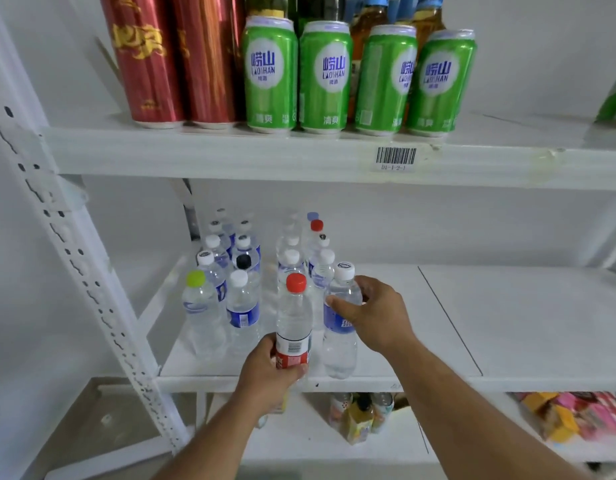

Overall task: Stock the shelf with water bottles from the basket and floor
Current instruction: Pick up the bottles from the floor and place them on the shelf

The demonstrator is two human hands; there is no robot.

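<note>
Setting both bottles down at the front of the middle shelf (438,341) is the step in hand, I judge. At lower centre of the frame the left hand (270,370) has its fingers curled round the label of the red-capped bottle (294,323); lower it straight, so it does not knock the rows of bottles (230,271) behind. Just to its right, the right hand (375,315) grips the white-capped bottle (339,327), which seems already standing. Green cans (327,76) fill the upper shelf.
</note>
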